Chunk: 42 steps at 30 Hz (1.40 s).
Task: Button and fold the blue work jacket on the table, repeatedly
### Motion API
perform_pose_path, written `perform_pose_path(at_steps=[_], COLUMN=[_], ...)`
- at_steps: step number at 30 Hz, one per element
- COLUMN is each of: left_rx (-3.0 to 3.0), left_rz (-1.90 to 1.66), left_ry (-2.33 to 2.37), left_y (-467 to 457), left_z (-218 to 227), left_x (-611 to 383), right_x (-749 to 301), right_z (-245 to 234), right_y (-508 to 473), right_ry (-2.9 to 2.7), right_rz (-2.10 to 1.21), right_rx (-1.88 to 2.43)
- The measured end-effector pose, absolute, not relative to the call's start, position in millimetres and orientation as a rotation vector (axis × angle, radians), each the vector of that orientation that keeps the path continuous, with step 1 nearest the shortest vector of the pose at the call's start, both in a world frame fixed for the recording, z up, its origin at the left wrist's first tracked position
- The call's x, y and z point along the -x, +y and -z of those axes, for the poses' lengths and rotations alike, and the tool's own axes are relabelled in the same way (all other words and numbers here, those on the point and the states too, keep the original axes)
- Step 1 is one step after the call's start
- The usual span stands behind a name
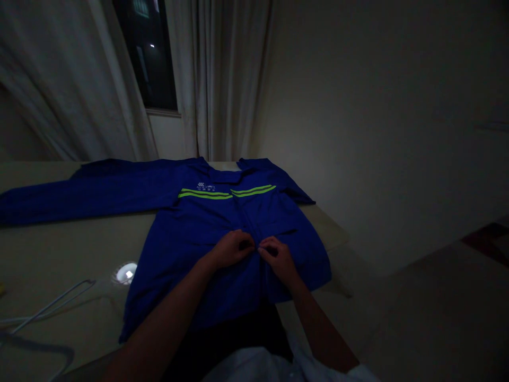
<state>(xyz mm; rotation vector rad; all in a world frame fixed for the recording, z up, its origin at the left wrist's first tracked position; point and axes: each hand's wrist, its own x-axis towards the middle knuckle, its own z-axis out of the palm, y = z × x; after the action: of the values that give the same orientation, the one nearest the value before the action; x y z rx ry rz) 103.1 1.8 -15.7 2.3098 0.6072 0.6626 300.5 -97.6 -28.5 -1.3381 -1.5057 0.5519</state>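
Observation:
A blue work jacket [191, 223] with two yellow-green reflective stripes across the chest lies flat, front up, on a pale table [59, 254]. One sleeve stretches far to the left. My left hand [233, 248] and my right hand [276, 257] meet at the jacket's front opening, low on the middle. Both have fingers curled in a pinch on the fabric edges there. What sits between the fingertips is too dark to make out beyond the cloth.
A white wire hanger [47, 307] lies on the table at the left front. A small bright round spot [125, 273] shows beside the jacket's hem. Curtains [222, 79] and a dark window [149, 53] stand behind. Bare floor lies to the right.

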Motion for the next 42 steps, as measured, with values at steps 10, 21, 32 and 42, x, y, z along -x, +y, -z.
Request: perform_pose_path(at_steps=[10, 21, 32, 42], left_rx=[-2.235, -1.963, -1.743, -1.754], left_rz=[-0.717, -0.599, -0.661, -0.624], left_ry=[0.576, 0.641, 0.625, 0.626], left_y=[-1.9, 6.6, 7.7, 9.8], left_z=[15.8, 18.1, 26.7, 28.1], left_x=[-106.1, -105.9, -110.0, -111.5], right_x=[-309.2, -304.0, -294.3, -291.1], right_z=[25.0, 30.4, 27.5, 28.9], right_y=[-90.2, -85.3, -93.2, -96.6], right_ry=[-1.505, -1.625, -1.65, -1.67], right_rz=[-0.756, -0.501, -0.367, -0.339], right_rx=[1.385, 1.411, 1.399, 1.407])
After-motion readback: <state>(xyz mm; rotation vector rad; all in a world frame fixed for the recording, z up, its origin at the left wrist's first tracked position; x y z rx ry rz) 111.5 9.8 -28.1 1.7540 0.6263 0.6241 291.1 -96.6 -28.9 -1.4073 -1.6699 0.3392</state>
